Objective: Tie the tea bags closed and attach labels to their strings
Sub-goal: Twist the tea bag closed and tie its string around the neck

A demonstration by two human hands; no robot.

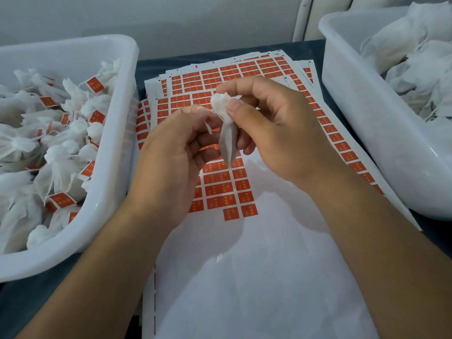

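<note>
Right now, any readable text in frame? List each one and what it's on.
None readable.
Sticker sheet: red labels carry pale characters, too blurred to read.
Left tub: red labels on the bagged strings, e.g., same print, too small.
Tea bag held by left hand and right hand: no print visible.
Right tub: no print.

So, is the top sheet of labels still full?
No. The top label sheet is mostly bare; red labels remain only on its far part.
</note>
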